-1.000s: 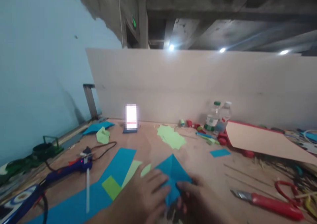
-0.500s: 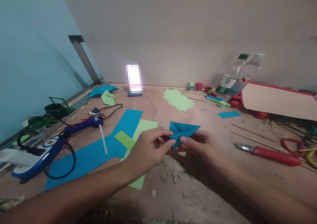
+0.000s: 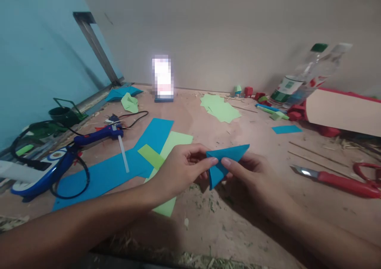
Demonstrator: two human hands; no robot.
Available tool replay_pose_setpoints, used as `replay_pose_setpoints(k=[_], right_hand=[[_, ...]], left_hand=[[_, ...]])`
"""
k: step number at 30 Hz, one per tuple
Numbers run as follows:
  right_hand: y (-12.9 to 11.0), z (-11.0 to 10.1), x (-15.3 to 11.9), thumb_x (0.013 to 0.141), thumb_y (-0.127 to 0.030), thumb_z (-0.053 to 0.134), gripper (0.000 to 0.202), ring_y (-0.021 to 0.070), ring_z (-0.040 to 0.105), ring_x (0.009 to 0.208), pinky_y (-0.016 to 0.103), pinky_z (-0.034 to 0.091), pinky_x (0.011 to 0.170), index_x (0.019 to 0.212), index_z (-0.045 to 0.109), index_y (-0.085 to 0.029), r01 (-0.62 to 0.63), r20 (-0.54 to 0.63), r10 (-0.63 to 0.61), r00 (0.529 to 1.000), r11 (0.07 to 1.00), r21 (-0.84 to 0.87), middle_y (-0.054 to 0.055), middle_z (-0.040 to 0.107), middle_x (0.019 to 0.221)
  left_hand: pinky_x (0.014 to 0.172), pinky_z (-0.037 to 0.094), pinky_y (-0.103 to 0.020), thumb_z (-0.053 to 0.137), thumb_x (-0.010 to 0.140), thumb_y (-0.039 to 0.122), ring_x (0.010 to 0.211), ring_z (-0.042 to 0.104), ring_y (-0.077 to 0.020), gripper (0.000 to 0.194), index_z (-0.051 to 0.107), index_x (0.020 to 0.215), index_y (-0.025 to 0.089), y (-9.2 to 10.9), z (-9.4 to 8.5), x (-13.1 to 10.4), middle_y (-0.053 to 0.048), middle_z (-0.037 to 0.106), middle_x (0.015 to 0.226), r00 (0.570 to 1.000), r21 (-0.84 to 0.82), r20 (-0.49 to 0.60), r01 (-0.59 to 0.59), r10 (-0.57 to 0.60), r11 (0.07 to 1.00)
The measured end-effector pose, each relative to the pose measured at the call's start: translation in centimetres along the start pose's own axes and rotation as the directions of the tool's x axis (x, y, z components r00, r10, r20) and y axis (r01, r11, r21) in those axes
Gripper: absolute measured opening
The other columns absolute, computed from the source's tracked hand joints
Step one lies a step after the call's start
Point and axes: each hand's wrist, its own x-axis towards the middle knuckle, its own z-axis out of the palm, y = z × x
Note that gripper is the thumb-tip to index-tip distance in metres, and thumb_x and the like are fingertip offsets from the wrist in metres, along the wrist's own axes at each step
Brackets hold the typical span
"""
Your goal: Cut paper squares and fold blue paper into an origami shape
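Between my two hands, a piece of folded blue paper (image 3: 228, 153) is held above the table, a flat triangular shape with its long tip toward the upper right. My left hand (image 3: 187, 164) pinches its left side, thumb on the front face and fingers behind. My right hand (image 3: 248, 171) grips the lower right part, its thumb pressed beside the left thumb. The fingers behind the paper are partly hidden. Under and beside my left forearm lie flat blue paper strips (image 3: 104, 171), a pale green sheet (image 3: 180, 140) and a small lime strip (image 3: 149, 156).
At left are a blue glue gun (image 3: 98, 137) with a white glue stick (image 3: 123, 154) and a power strip (image 3: 38, 183). A lit phone (image 3: 163, 78) stands by the wall. On the right are a red-handled cutter (image 3: 342, 182), bottles (image 3: 287, 88), thin sticks (image 3: 320, 154) and a blue slip (image 3: 286, 129).
The blue paper has been turned and flattened in my hands, its open pocket now closed into a smooth triangle. My thumbs have come closer together. The camera view has tilted slightly downward.
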Motion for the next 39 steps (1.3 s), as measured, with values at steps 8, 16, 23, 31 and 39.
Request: replay_pose_setpoints(k=[8, 16, 23, 31, 39], right_hand=[[-0.03, -0.17, 0.25, 0.083, -0.044, 0.085, 0.023, 0.0193, 0.067, 0.071, 0.032, 0.052, 0.067, 0.088, 0.085, -0.022, 0.052, 0.007, -0.052, 0.999, 0.997, -0.053, 0.005, 0.078, 0.08], [-0.13, -0.3, 0.19, 0.083, -0.042, 0.084, 0.02, 0.0172, 0.064, 0.066, 0.028, 0.049, 0.06, 0.08, 0.083, -0.022, 0.061, -0.022, -0.064, 0.998, 0.989, -0.132, 0.004, 0.078, 0.074], [-0.22, -0.14, 0.08, 0.082, -0.036, 0.086, 0.012, 0.0177, 0.068, 0.069, 0.028, 0.053, 0.065, 0.084, 0.086, -0.025, 0.082, -0.041, -0.087, 0.995, 0.99, -0.118, 0.002, 0.081, 0.08], [-0.47, -0.17, 0.21, 0.076, -0.035, 0.089, 0.012, 0.0198, 0.069, 0.066, 0.03, 0.054, 0.061, 0.078, 0.085, -0.024, 0.073, -0.036, -0.078, 0.996, 0.988, -0.135, 0.003, 0.08, 0.076], [-0.28, -0.06, 0.13, 0.081, -0.033, 0.084, 0.01, 0.018, 0.067, 0.068, 0.03, 0.054, 0.067, 0.08, 0.084, -0.023, 0.063, 0.011, -0.062, 0.998, 0.991, -0.115, 0.002, 0.08, 0.078]], left_hand=[[0.054, 0.06, -0.019, 0.074, 0.092, 0.027, 0.057, 0.069, -0.0116, 0.015, 0.073, 0.086, 0.013, 0.39, -0.03, -0.17, 0.0, 0.07, 0.068, 1.0, 0.018, 0.019, -0.005, 0.004, 1.0], [0.058, 0.062, -0.022, 0.073, 0.095, 0.029, 0.061, 0.071, -0.013, 0.018, 0.074, 0.088, 0.014, 0.23, -0.06, -0.18, -0.001, 0.071, 0.07, 0.999, 0.02, 0.024, -0.024, 0.024, 1.0], [0.06, 0.064, -0.025, 0.072, 0.095, 0.03, 0.059, 0.072, -0.0141, 0.019, 0.075, 0.088, 0.013, 0.36, -0.07, -0.29, -0.002, 0.072, 0.071, 0.999, 0.034, 0.037, -0.012, 0.011, 0.999], [0.063, 0.065, -0.028, 0.071, 0.097, 0.029, 0.065, 0.076, -0.0171, 0.017, 0.076, 0.096, 0.013, 0.42, -0.14, -0.23, -0.005, 0.077, 0.082, 0.997, 0.042, 0.069, -0.033, 0.03, 0.999], [0.056, 0.056, -0.02, 0.069, 0.099, 0.031, 0.058, 0.071, -0.0125, 0.018, 0.078, 0.093, 0.017, 0.26, -0.36, -0.43, -0.001, 0.075, 0.067, 0.995, 0.25, 0.023, -0.101, 0.098, 0.963]])
